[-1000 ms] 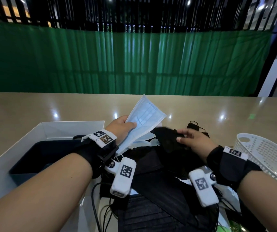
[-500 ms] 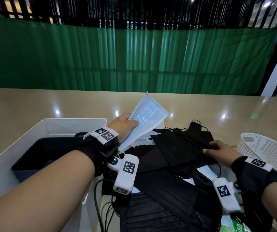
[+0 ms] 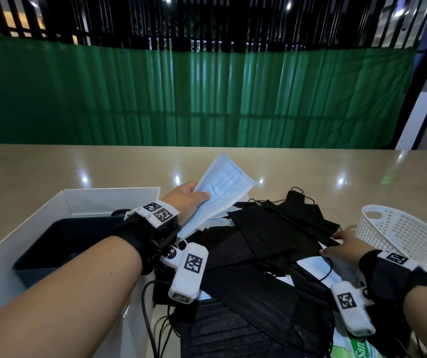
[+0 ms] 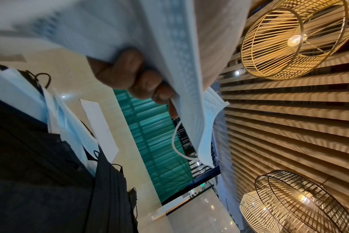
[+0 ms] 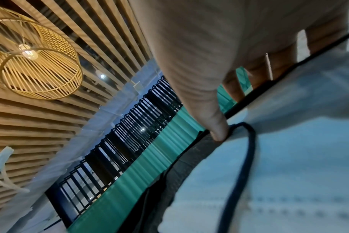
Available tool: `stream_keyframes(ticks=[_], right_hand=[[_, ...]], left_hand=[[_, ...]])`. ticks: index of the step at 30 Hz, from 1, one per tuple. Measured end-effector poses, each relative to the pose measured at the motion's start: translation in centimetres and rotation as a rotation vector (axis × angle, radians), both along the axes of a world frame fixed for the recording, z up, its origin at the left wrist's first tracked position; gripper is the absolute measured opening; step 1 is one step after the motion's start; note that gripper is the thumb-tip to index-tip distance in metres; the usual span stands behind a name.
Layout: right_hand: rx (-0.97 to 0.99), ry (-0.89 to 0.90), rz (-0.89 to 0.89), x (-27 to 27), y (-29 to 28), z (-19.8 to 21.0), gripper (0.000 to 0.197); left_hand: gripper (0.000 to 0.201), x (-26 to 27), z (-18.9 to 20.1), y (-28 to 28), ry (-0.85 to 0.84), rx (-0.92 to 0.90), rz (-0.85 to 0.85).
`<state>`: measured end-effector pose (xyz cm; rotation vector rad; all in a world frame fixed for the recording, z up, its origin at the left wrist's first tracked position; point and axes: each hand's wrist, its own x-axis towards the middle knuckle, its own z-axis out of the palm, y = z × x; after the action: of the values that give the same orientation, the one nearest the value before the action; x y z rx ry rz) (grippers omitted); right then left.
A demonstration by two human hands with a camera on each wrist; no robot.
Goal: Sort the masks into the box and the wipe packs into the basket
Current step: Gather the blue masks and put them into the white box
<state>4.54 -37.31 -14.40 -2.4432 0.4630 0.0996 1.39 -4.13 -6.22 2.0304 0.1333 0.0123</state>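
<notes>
Masks are the matter in hand: the left hand (image 3: 187,200) pinches a small sheaf of light-blue masks (image 3: 220,192), thumb on top and fingers (image 4: 130,74) curled beneath, raised above the heap and just beside the white box (image 3: 109,200) at the left. That grip and its height look the same as a second ago. What has changed is the right hand (image 3: 341,250): a second ago it was up on the middle of the black masks (image 3: 279,228), and it has since drawn back to the near right edge of the heap, next to the white basket (image 3: 408,228). It now lies flat, fingers straight, pressing on a pale mask with a dark ear loop (image 5: 247,157), gripping nothing.

I judge that the right hand is steadying or searching the heap while the left one readies its sheaf for the box, whose dark inside shows little so far. A green wipe pack (image 3: 356,351) peeks out at the bottom right, still on the counter (image 3: 52,177).

The blue sheaf's long axis runs from near left to far right, its free end tilted up and away from the person, and its lower end with the white ear loop (image 4: 177,141) hangs toward the wrist.
</notes>
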Motion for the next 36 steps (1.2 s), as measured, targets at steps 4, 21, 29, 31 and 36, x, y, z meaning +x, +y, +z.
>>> stream_keyframes(ticks=[4,21,29,31,36], right_hand=[[-0.037,0.021,0.022,0.0,-0.3,0.2,0.055],[0.25,-0.559,0.155,-0.7,2.5,6.0,0.028],[0.444,-0.776,0.353,-1.7,5.6,9.9,0.034],[0.495,-0.799,0.377,-1.3,6.1,10.3,0.032],[0.548,-0.877,0.402,-0.7,7.7,10.9,0.027]], left_hand=[[0.009,-0.3,0.2,-0.1,0.017,-0.005,-0.001],[0.027,-0.1,0.2,0.0,0.026,0.008,-0.027],[0.011,-0.4,0.6,-0.1,0.015,0.016,-0.025],[0.011,-0.5,0.6,-0.1,0.01,0.017,-0.029],[0.012,-0.5,0.6,0.0,0.011,-0.003,-0.023]])
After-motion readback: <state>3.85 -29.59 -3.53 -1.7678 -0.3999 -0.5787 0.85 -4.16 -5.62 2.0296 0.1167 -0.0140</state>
